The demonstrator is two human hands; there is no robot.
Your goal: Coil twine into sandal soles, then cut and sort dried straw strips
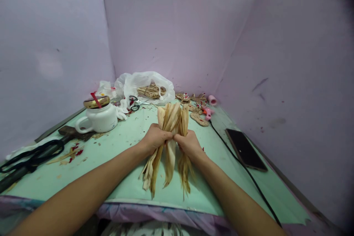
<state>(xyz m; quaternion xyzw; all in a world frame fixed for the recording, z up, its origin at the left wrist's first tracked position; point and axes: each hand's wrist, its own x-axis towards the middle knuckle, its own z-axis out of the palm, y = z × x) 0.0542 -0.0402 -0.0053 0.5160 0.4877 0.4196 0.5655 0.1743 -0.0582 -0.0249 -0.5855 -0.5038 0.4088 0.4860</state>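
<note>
Dried corn husks (171, 118) stand bunched upright in front of me, their ragged lower ends hanging near the tabletop. My left hand (156, 138) is closed around the left part of the bunch. Around the right part my right hand (190, 143) is closed as well, and the two thumbs nearly meet at the middle. One wide pale strip runs down between the hands. The fingers behind the husks are hidden.
A white mug (101, 118) with a gold lid and a hammer (73, 131) are at left. Behind lie scissors (135, 104) and a plastic bag (163, 81) of husks. Woven pieces (199, 118), a pink glue gun (208, 112), its black cord (235, 157) and a phone (245, 149) are at right.
</note>
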